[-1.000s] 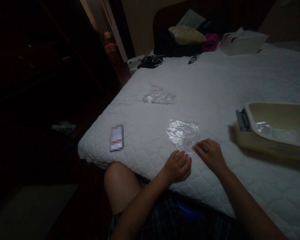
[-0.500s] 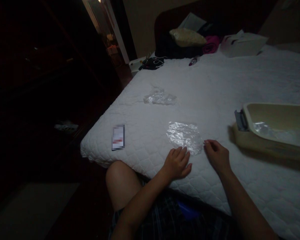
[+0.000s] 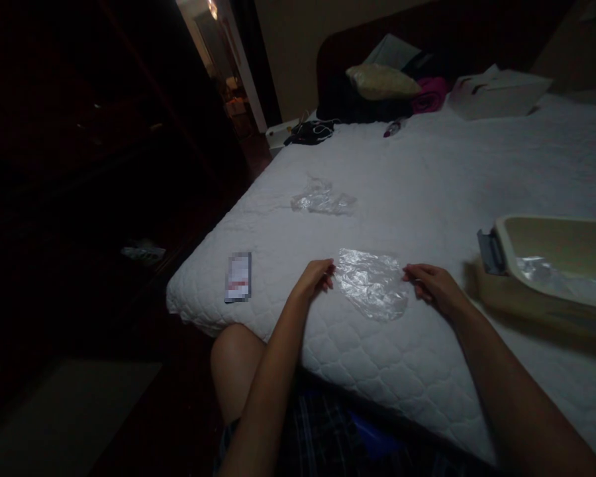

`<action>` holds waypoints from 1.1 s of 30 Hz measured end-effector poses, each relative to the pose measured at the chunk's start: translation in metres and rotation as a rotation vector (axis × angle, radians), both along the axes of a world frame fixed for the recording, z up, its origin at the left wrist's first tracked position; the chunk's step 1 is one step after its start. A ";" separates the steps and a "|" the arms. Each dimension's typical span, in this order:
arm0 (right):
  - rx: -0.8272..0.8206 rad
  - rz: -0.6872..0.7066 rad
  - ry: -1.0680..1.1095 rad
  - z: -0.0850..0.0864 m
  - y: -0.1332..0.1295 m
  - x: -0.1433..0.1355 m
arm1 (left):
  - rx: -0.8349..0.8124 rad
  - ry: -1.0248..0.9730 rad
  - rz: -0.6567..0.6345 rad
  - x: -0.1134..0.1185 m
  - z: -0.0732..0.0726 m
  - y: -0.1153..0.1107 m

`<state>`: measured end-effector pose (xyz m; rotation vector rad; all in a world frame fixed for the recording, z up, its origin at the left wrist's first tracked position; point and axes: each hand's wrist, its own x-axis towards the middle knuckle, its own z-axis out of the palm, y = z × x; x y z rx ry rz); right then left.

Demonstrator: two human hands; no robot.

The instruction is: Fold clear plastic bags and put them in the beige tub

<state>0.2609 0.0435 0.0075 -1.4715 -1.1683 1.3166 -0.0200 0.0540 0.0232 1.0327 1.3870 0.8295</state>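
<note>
- Clear plastic film (image 3: 370, 288) lying wrinkled on the white bed (image 3: 417, 185), left of the tub (image 3: 519, 303), in the head view
- Pinched at the left edge by the left hand (image 3: 318, 277), at the right edge by the right hand (image 3: 436, 287)
- Best eased outward gently and evenly, to avoid tearing
- Hard to tell in dim light: sheet or bag; tub cut off at right, phone-like item (image 3: 238, 277) pixelated

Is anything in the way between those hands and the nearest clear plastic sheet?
Nothing visible: the left hand and right hand are at opposite edges of the plastic sheet. Whether they grip it is unclear.
</note>
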 end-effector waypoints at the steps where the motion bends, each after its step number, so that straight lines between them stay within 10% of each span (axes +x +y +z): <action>1: -0.028 0.045 0.019 -0.001 0.003 0.002 | -0.007 -0.014 -0.032 -0.001 0.000 0.007; 10: -0.072 0.136 0.053 0.000 0.007 0.003 | -0.002 -0.141 -0.227 -0.002 -0.013 0.029; 33: 0.074 0.062 -0.041 -0.002 0.003 -0.010 | 0.177 -0.165 -0.171 -0.004 -0.025 0.014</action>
